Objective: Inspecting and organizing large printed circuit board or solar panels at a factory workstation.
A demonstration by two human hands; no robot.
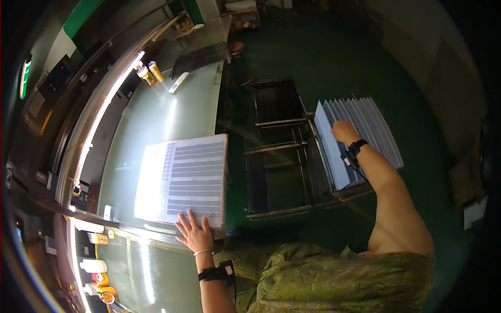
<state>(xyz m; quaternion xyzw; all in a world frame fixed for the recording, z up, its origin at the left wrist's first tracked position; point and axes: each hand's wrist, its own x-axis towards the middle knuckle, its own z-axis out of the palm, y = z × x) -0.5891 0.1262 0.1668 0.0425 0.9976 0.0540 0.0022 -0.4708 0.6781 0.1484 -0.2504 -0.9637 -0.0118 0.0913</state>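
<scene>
A flat white panel (197, 177) with rows of grey bars and a patterned strip lies on the glass-topped table (195, 112). My left hand (197, 235) rests with spread fingers on the panel's near edge. Over to the right, my right hand (344, 132) is closed at the upper edge of a light-blue panel (332, 148), the leftmost of several upright panels (365, 120) in a wire rack. My fingertips there are partly hidden. Each wrist wears a black strap with a small device on it.
Dark wire racks (276, 177) stand on the green floor between table and panels. A bright tube light (107, 112) runs along the table's left side. Bottles (146, 75) and a small white box (179, 83) are at the far end. More bottles (94, 266) stand near left.
</scene>
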